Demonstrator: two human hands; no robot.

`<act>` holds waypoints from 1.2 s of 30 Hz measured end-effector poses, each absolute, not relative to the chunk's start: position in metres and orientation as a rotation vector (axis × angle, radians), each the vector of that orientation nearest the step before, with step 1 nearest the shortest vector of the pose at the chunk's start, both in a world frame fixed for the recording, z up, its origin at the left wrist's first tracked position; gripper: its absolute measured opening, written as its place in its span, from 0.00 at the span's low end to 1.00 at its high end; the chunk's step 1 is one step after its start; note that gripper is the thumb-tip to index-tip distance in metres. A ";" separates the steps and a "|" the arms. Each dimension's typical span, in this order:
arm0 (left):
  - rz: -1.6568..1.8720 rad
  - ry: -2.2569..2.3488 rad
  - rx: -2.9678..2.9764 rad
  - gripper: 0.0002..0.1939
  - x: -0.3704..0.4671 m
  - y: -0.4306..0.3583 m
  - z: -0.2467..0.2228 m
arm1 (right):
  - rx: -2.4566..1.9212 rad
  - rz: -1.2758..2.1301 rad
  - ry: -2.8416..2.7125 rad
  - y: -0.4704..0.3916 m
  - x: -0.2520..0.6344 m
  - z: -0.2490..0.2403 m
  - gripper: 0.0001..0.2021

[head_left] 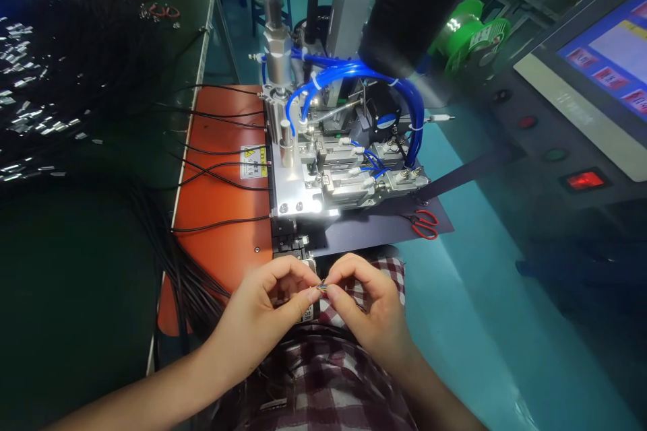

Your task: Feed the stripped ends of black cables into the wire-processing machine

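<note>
Thin coloured wires [322,288], part of them yellow, show between my fingertips in front of the machine. My left hand [273,300] pinches them from the left with thumb and forefinger. From the right, my right hand [371,303] pinches the same short bundle, its fingertips nearly touching those of the left. The wire ends are covered by the fingers. Black cable [323,331] crosses my lap just below the hands. The machine [348,175], with metal cylinders and blue air hoses [354,71], stands just beyond them.
Black cables run over an orange plate [217,202] into the machine's left side. A big heap of black cables [91,81] covers the left table. Red-handled scissors [424,223] lie at the right. A control panel [556,128] and a green spool [470,34] stand farther right.
</note>
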State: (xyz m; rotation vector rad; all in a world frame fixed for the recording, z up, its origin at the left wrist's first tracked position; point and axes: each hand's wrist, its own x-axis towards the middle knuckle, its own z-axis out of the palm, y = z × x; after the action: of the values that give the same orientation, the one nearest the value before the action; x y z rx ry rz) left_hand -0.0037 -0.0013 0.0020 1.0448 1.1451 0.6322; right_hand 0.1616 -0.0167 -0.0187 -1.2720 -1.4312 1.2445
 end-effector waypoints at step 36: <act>0.436 1.159 1.338 0.04 -0.002 -0.005 0.000 | -1.293 1.130 -2.211 0.007 0.184 0.012 0.08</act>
State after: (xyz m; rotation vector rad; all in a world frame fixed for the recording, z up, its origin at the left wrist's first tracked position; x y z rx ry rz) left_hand -0.0016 -0.0052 -0.0001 1.3384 1.1593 0.4364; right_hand 0.1836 0.0072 0.0121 -1.2930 -2.2115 1.1301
